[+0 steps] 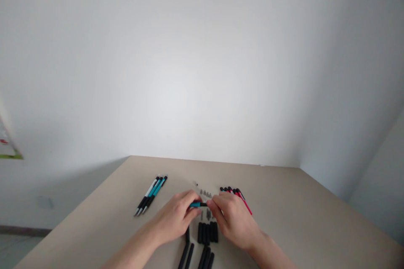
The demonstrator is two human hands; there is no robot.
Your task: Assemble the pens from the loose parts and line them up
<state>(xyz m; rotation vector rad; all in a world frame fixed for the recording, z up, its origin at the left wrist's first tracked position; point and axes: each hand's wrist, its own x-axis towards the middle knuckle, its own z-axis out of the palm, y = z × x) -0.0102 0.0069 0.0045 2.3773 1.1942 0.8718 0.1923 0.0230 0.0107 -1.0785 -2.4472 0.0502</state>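
Note:
Above the middle of the table, my left hand (176,214) pinches a teal pen barrel (195,204) between thumb and fingers. The barrel lies level, with a dark section towards the right. My right hand (232,220) closes its fingertips at that right end; whether they grip the barrel itself or a small part on it is hidden. Beyond the hands stand several small silver cone tips (205,193). Thin metal parts (208,215) lie between the hands, and nearer to me is a row of short black tubes (207,233).
Assembled pens (150,195), white and teal with black grips, lie at the left. Pen barrels with black ends (243,201), some red, lie partly behind my right hand. Longer black sticks (206,257) are at the table's (299,218) near side. A wall (202,71) borders the far edge.

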